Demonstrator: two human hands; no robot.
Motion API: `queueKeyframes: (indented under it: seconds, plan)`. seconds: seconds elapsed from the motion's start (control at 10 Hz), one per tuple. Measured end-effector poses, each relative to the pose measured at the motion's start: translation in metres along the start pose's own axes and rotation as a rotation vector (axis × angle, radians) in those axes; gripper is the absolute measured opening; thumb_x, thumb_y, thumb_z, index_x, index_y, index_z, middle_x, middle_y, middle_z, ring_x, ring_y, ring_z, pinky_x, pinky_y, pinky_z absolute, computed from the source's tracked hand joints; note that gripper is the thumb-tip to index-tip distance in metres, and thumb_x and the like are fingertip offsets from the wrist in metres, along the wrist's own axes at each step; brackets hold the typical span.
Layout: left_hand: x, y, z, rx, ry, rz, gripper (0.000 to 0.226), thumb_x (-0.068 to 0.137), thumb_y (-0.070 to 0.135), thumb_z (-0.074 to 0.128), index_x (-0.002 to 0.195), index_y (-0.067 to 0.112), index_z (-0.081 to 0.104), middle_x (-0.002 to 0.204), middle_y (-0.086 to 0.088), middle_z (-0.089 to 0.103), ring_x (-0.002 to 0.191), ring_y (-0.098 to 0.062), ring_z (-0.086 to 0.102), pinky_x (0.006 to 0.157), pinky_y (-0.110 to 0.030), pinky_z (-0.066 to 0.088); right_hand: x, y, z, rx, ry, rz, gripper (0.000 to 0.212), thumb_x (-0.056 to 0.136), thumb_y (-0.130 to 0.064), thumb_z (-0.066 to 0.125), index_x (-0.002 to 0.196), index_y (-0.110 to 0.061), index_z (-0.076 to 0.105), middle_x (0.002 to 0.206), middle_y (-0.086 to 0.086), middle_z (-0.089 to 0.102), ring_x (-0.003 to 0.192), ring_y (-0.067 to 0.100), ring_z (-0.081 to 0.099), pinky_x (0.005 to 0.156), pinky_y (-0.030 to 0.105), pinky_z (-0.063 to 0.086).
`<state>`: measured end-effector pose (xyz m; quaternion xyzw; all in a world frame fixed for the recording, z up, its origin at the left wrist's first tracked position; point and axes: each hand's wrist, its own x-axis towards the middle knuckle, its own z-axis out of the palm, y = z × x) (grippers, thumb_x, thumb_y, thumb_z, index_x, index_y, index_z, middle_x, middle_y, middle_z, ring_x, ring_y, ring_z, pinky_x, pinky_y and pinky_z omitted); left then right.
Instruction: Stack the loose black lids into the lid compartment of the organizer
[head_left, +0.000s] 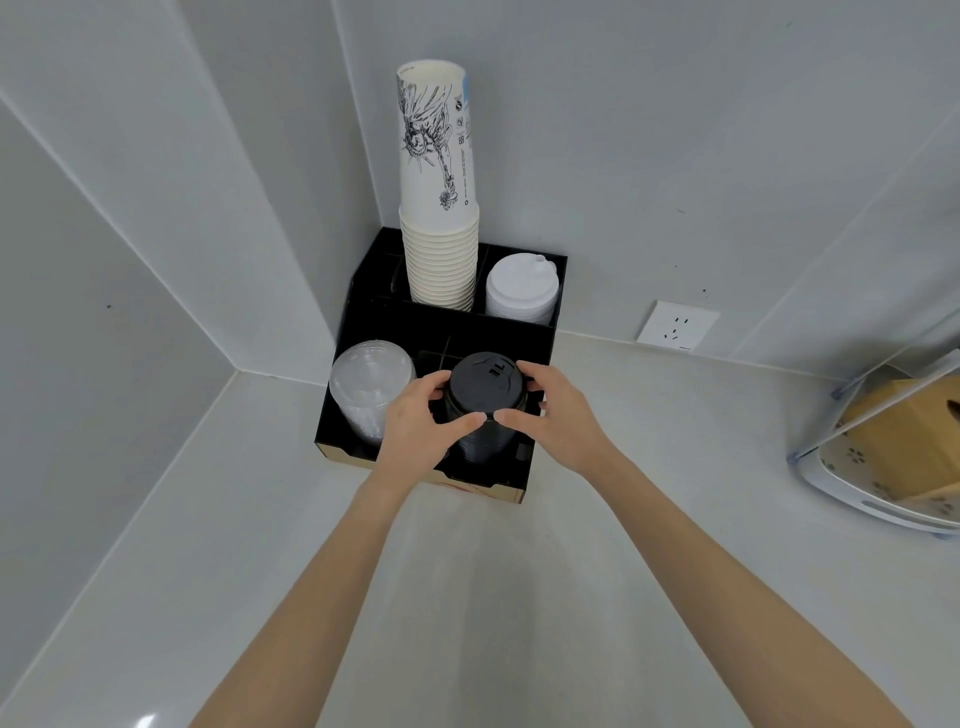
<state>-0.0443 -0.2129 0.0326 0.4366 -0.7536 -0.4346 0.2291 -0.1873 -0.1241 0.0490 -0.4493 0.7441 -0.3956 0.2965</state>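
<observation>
left hand clasps the left side of the black lids | right hand clasps their right side, thumbs nearly meeting in front | stack sits between both palms, in the organizer front-right compartment | clear lids just left of left hand

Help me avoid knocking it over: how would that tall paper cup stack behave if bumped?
The paper cup stack would probably tip easily: it rises far above the organizer wall holding its base. It likely feels light, being nested paper, and may flex or separate partway up.
</observation>
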Motion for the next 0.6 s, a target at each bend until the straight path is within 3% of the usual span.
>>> queueKeyframes:
  seconds: [0.2,0.3,0.5,0.6]
  plan:
    - [-0.005,0.006,-0.005,0.004,-0.005,0.014,0.070,0.068,0.030,0.075,0.129,0.015,0.042,0.131,-0.005,0.051,0.118,-0.018,0.048,0.097,-0.031,0.041,-0.007,-0.004,-0.006,0.037,0.012,0.028,0.075,0.078,-0.022,0.068,0.139,-0.018,0.026,0.145,0.003,0.038,0.128,0.018,0.040,0.096,0.024,0.031]
    - [-0.009,0.014,-0.009,-0.013,0.004,0.022,0.068,0.070,0.031,0.073,0.128,0.016,0.042,0.132,-0.003,0.050,0.119,-0.017,0.047,0.097,-0.029,0.039,-0.015,-0.011,-0.011,0.033,0.061,-0.001,0.061,0.082,-0.018,0.064,0.135,-0.016,0.035,0.138,0.004,0.046,0.121,0.016,0.046,0.092,0.023,0.034]
    - [-0.021,0.034,-0.014,-0.079,0.083,0.098,0.027,0.088,0.023,0.052,0.113,0.014,0.057,0.116,-0.006,0.062,0.103,-0.011,0.053,0.087,-0.020,0.039,-0.041,-0.028,-0.020,0.264,0.155,0.032,0.019,0.084,-0.011,0.058,0.102,-0.014,0.064,0.094,0.003,0.068,0.087,0.011,0.063,0.083,0.025,0.046]
    - [-0.024,0.042,-0.020,-0.147,0.113,0.126,0.022,0.090,0.022,0.046,0.103,0.014,0.062,0.104,-0.001,0.066,0.095,-0.010,0.058,0.076,-0.005,0.042,-0.057,-0.044,-0.029,0.456,0.274,-0.021,0.017,0.086,-0.007,0.055,0.088,-0.017,0.068,0.077,-0.003,0.072,0.073,0.007,0.065,0.073,0.019,0.048]
